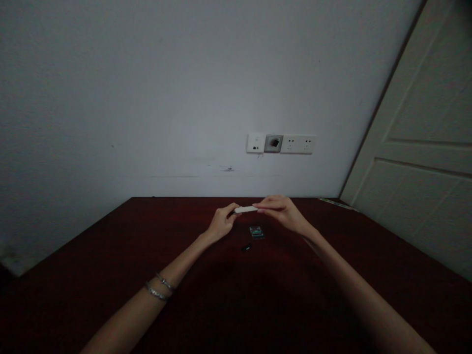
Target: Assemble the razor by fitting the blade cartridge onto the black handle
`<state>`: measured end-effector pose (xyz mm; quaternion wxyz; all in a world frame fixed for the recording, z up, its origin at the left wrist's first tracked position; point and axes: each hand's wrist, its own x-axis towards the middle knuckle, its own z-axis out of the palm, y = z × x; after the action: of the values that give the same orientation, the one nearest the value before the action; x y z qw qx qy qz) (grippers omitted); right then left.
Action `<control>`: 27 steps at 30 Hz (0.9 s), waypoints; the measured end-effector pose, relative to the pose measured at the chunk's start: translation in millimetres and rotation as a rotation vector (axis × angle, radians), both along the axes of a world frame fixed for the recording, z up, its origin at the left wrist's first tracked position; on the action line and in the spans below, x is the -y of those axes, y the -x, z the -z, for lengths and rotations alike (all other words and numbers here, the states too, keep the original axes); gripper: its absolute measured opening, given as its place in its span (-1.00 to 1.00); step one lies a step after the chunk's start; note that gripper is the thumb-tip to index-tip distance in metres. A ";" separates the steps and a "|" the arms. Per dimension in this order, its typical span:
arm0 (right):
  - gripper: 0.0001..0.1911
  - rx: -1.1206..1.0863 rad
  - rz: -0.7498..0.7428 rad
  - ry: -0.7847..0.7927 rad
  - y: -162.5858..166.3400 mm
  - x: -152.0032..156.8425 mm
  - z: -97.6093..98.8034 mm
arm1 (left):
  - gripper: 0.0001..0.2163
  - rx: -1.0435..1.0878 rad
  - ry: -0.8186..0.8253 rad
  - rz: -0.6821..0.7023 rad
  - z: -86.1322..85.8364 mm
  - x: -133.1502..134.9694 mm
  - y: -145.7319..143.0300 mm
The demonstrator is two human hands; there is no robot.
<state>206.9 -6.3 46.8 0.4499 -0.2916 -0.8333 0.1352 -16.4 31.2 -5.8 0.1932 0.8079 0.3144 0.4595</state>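
Between my two hands is a slim white bar-shaped object [246, 209], held up over the dark red table; its exact kind is too small to make out. My left hand [221, 221] grips its left end between thumb and fingers. At the right end, the thumb and fingertips of my right hand [279, 211] pinch it. Below the hands lies a small green circuit board or card [256, 232] with a clear edge. A small black piece [246, 247] with a light mark rests just in front of it.
The dark red table [110, 255] reaches back to a pale wall [177, 88]. Sockets [298, 144] and a grey outlet with a black plug [273, 143] sit on the wall. A flat strip [337, 204] lies at the table's back right, beside a white door [416, 147].
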 end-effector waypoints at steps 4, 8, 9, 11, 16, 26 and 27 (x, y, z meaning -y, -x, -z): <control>-0.77 0.013 0.006 0.006 -2.4 -4.4 4.7 | -0.89 0.046 0.011 -0.007 0.1 -1.1 0.3; -0.77 -0.006 0.132 -0.031 -17.3 -14.6 11.1 | -0.85 0.209 0.243 0.045 2.3 -3.2 -3.5; -0.77 -0.011 0.167 -0.061 -17.5 -16.4 12.3 | -0.84 0.252 0.334 0.080 2.8 -2.4 -6.0; -0.77 -0.018 0.229 -0.127 -12.7 -18.6 14.5 | -0.82 0.289 0.500 0.162 2.7 1.9 -12.4; -0.78 0.037 0.355 -0.246 -3.8 -21.2 21.0 | -0.78 0.258 0.687 0.311 -3.1 18.1 -24.9; -0.78 0.064 0.369 -0.266 -8.2 -23.2 25.2 | -0.79 0.262 0.732 0.290 -5.6 20.3 -23.2; -0.78 0.059 0.366 -0.264 -8.4 -24.0 25.6 | -0.80 0.265 0.731 0.302 -6.2 20.6 -23.0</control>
<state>215.3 17.7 21.2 0.4765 -0.3801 -0.7899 -0.0675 6.6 10.6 0.4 0.5711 0.6570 0.3073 0.3844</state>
